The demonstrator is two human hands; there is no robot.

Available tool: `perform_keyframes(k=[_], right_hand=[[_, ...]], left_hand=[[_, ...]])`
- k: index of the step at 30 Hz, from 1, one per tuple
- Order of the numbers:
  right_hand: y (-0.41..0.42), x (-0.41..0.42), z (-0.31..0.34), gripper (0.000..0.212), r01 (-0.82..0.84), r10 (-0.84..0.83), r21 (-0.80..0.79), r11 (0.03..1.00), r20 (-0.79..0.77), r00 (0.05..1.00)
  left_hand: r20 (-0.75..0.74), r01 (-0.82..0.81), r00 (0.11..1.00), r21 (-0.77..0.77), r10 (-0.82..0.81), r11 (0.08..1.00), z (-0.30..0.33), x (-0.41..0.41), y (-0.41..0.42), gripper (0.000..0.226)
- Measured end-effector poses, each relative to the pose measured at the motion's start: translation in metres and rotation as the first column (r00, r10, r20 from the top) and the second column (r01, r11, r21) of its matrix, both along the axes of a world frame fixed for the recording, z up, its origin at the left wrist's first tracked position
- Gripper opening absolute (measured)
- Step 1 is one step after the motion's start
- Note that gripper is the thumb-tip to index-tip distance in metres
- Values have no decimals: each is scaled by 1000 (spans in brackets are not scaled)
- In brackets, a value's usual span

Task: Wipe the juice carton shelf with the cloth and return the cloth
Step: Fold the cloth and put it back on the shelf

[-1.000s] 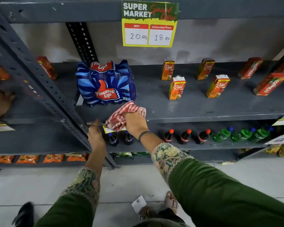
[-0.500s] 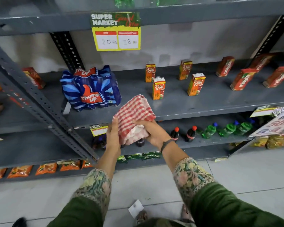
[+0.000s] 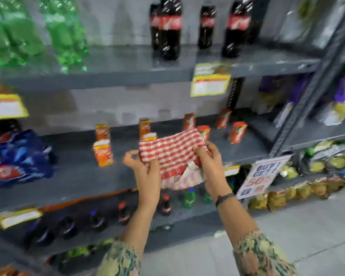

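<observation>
A red-and-white checked cloth is held up in front of the grey juice carton shelf, gripped from both sides. My left hand pinches its left edge and my right hand holds its right side, with a loose fold hanging below. Several small orange juice cartons stand on the shelf behind and beside the cloth; one is partly hidden by it. The picture is blurred by motion.
A blue pack of cola bottles sits at the shelf's left end. Dark cola bottles and green bottles stand on the shelf above. Small bottles fill the shelf below. A slanted metal upright and snack bags are on the right.
The view has swung up and to the right. The cloth left the shelf edge, my left hand joined my right on it, and it is now spread wider between both hands.
</observation>
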State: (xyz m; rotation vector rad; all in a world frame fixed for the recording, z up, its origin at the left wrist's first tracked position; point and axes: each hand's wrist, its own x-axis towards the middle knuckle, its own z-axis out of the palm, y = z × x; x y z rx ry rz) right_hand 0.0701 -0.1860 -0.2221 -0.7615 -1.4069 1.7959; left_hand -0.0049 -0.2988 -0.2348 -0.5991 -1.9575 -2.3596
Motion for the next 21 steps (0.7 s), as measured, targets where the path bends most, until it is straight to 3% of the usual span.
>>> perform_keyframes(k=[3,6,10,14,16,17,19,21], right_hand=[[64,49,48,19,218,-197,192,957,-120,973],[134,80,105,13,412,-369,315,855,-187,910],[220,91,173,5,569,-504,368,735,-264,822],[282,70,212,24,510,-507,440,739,-135,851],[304,58,216,11,412,-479,531,741,-12,878],[309,54,215,19,361,-475,568,739,60,878],[316,50,208,29,213,-510,700,682,245,824],[315,51,206,31,81,-606,824,561,342,719]], left_hand=[[-242,-33,970,-22,27,999,44,41,73,36],[-432,-45,901,-14,35,999,93,68,143,15],[-636,-53,771,-116,-33,992,161,77,217,26],[-768,-211,629,-321,-124,923,206,56,277,29],[-739,-270,649,-445,-180,854,217,42,297,34],[-721,-278,660,-496,-211,823,219,34,307,34],[-744,-395,584,-609,-324,687,223,29,315,31],[-804,-536,465,-590,-372,604,226,23,318,27]])
